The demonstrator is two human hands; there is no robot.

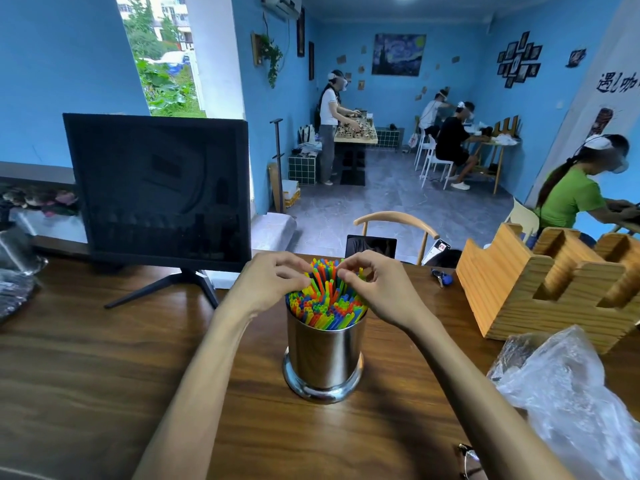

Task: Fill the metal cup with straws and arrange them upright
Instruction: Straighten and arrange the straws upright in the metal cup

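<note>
A shiny metal cup [323, 355] stands upright on the wooden table [104, 375], packed with colourful straws [325, 299] whose tops rise above the rim. My left hand [270, 282] sits at the left of the bundle, its curled fingers pinching straw tops. On the right side my right hand [374, 285] does the same with its fingertips. The far straws stand taller than the near ones.
A dark monitor [159, 188] stands at the back left. A wooden holder [547, 289] and a crumpled clear plastic bag [571, 400] lie to the right, glasses [469, 460] at the near edge. A chair [394, 223] and a phone [370, 245] sit behind the table. Several people work in the room beyond.
</note>
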